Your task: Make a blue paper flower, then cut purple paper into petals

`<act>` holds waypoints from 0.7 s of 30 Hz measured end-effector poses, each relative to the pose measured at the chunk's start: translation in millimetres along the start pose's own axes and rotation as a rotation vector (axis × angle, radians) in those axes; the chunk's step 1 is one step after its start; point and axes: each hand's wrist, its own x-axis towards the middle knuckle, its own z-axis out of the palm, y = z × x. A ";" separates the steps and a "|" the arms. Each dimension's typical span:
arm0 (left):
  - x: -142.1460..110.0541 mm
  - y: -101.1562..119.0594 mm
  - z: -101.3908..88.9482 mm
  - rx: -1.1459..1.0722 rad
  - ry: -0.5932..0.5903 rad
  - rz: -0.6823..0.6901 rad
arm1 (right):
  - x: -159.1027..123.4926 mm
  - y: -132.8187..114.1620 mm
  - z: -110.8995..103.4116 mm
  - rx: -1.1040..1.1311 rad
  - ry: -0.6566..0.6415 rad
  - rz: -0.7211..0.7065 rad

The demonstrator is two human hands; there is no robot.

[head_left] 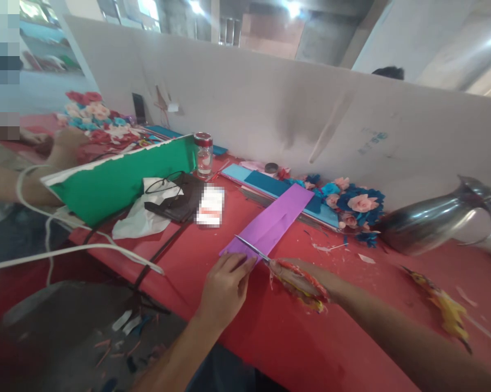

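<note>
A long purple paper strip [276, 220] lies on the red table [212, 256], running away from me. My left hand [224, 286] presses its near end flat, fingers together on the paper. My right hand [306, 280] grips scissors [255, 251] with orange and yellow wrapped handles. The open blades sit at the strip's near end, just beside my left fingertips.
Blue and pink paper flowers [357, 204] and blue sheets [270, 185] lie behind the strip. A steel jug [437, 223] lies at right. A green sheet [122, 177], a glass jar [204, 154], a black pouch [177, 201] and white cable [85, 247] are at left. Another person's arm [8, 185] rests far left.
</note>
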 end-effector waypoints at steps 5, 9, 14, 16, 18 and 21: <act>-0.8 -0.5 1.1 0.019 -0.010 -0.005 | -9.2 -16.0 10.3 -0.189 0.080 -0.050; -0.5 -0.6 0.9 0.098 -0.002 0.002 | -13.7 -14.1 15.0 -0.199 0.131 -0.066; 0.3 0.4 -1.2 0.216 -0.030 0.076 | -38.8 15.1 10.3 -0.272 0.280 -0.180; 1.6 3.0 -2.7 0.238 -0.048 0.097 | -58.7 30.6 4.3 -0.305 0.344 -0.207; 3.2 7.1 -4.6 0.244 -0.068 0.109 | -79.0 48.2 -3.9 -0.340 0.403 -0.185; 5.3 10.9 -6.1 0.209 -0.096 0.134 | -100.4 81.5 -18.3 -0.469 0.593 -0.050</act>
